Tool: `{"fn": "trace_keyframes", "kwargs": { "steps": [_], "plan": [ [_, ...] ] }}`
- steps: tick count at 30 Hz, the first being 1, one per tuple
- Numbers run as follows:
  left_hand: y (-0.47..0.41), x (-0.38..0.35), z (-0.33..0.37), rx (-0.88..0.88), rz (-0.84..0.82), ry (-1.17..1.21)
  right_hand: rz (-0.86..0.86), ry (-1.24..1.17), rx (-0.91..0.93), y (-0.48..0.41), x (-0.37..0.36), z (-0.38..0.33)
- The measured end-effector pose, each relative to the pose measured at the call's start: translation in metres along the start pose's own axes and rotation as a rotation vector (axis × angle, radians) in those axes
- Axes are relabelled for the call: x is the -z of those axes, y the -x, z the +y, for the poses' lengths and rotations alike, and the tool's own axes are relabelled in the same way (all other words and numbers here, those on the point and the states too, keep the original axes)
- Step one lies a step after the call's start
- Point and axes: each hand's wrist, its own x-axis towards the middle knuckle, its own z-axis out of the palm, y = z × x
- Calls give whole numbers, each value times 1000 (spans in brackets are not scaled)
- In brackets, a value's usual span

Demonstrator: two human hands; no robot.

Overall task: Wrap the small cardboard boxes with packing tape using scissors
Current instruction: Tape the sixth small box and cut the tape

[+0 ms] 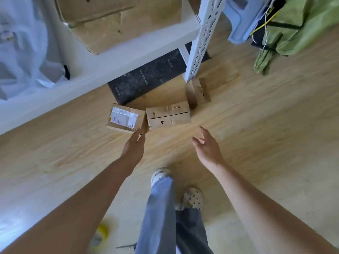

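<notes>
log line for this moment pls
left hand open, by labelled box | right hand open, near plain box | tape roll, scissors on floor, untouched

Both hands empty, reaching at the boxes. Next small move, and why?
Probably close the left hand on the labelled box: its fingertips are nearly at the near corner. Both hands are open and empty; the right hand hovers short of the plain box.

Bare floor (pixel 238 136) lies open before the shelf post (pixel 199 44); three small boxes (pixel 167 117) crowd its foot, dark mat (pixel 146 77) behind
</notes>
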Motion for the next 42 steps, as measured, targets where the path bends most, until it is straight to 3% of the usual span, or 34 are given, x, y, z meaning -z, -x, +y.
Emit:
{"fn": "trace_keyframes", "kwargs": {
  "steps": [10, 15, 21, 31, 42],
  "plan": [
    [-160, -58, 8, 10, 24, -168, -48, -12, -28, -150, -23, 27],
    [-209, -71, -6, 132, 55, -73, -64, -136, -102, -200, -41, 31],
    [-223, -71, -16, 195, -81, 71, -93, -192, -190, -214, -50, 34],
    [-148, -59, -2, 109, -152, 209, 2, -266, -211, -146, -14, 6],
    [3, 5, 6, 69, -65, 355, 28, -285, -117, -1, 7, -35]
  ]
}}
